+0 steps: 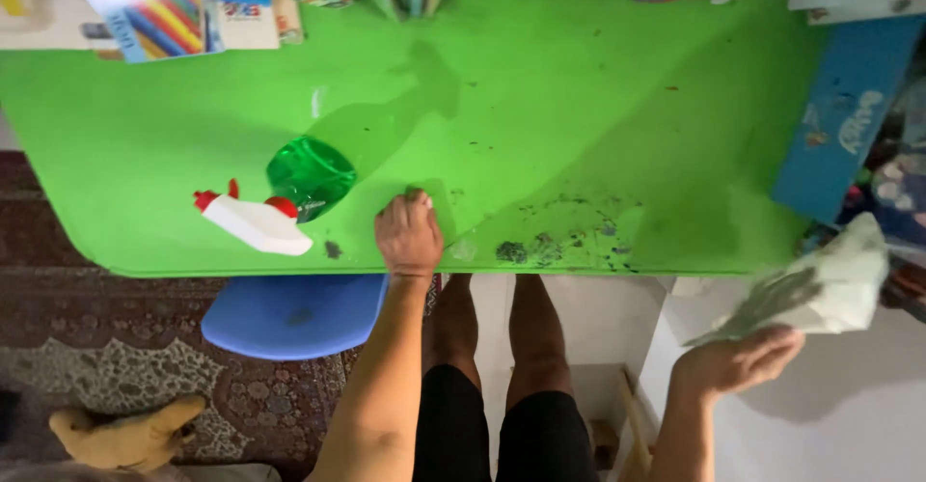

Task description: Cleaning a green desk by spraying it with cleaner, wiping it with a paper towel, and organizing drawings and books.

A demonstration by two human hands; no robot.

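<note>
Green table (579, 86) bears dark smudges (555, 246) (near front edge). Left hand (409, 235) presses flat beside green spray bottle (289, 192); right hand (738, 361) grips soiled cloth (820, 294), off table.

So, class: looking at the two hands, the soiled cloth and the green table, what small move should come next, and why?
Probably bring the right hand, holding the soiled white cloth out past the table edge, back onto the bright green tabletop and wipe the dark smudges near the front edge. The left hand rests on the table beside the green spray bottle.
</note>
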